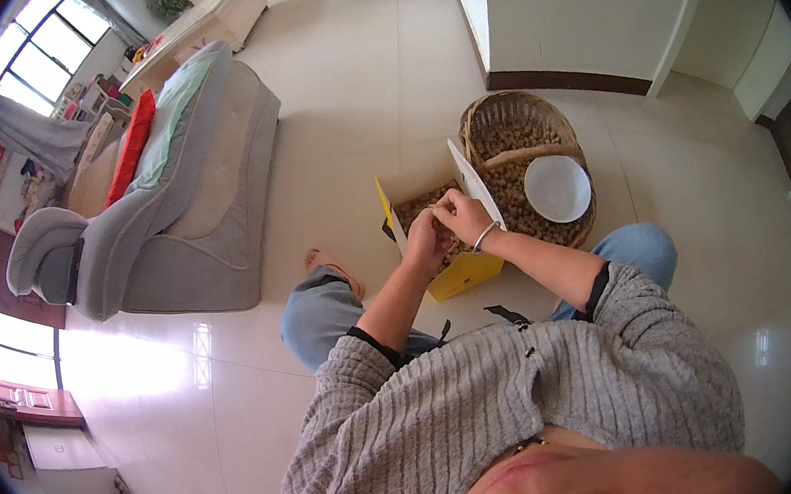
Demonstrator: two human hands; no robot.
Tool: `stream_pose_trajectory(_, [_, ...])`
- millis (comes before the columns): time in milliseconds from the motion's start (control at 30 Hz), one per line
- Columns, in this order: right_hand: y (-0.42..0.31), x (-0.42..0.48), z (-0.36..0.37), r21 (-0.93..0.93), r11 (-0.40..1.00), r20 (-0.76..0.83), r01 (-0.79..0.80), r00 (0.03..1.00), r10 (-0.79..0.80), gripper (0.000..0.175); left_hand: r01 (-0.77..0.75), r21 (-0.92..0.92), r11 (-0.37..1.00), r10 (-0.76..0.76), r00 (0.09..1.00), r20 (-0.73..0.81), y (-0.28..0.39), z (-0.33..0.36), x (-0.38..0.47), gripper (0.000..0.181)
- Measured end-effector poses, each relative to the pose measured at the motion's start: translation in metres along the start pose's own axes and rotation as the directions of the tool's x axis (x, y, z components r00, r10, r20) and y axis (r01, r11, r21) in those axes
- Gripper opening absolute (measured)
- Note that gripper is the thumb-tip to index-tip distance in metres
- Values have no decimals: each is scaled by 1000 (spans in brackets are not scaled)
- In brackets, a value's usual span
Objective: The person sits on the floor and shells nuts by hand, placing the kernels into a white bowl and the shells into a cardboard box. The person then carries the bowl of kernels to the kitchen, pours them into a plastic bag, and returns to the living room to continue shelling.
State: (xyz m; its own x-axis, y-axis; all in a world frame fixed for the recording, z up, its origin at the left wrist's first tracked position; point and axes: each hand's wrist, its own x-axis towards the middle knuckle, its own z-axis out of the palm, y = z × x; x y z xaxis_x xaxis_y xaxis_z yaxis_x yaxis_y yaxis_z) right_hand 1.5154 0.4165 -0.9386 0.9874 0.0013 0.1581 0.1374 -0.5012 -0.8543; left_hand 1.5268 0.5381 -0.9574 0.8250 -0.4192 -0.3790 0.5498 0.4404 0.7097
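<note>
My left hand (427,240) and my right hand (463,214) meet at the fingertips above an open cardboard box (467,277), yellow outside and white inside. Their fingers are bent together; whether something small is pinched between them is too small to tell. Small brown pieces (427,201), like nuts or dried fruit, fill the box's lower part. Right beside the box stands a wicker basket (472,115) with a handle across its middle. Round brown nuts or dried fruits (506,194) lie in it on both sides of the handle. A white bowl (557,189) rests on them at the right.
My bent knees flank the box, the left knee (312,319) and the right knee (641,252). A grey sofa (212,246) with a red cushion (134,146) stands to the left. Beyond the basket is a wall corner (490,79). The floor (350,106) is pale tile.
</note>
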Motion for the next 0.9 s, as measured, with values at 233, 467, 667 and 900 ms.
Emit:
stream_pose_trajectory(233, [46,8,11,-2,999,70,-41,997,41,24,88,-36,995,-89,996,-21,-18,-19,25,18])
stream_pose_trajectory(467, [64,18,-3,528,600,357,-601,798,486,23,93,-94,991,-100,993,-63,-20,-27,34,28])
stream_pose_trajectory(667, [61,19,-14,486,542,421,-685,728,541,42,-9,-445,895,84,985,149,-7,-31,22,54])
stream_pose_trajectory(900, [49,12,-19,647,444,420,-619,776,470,50,15,-372,928,38,990,134,10,-16,2,69])
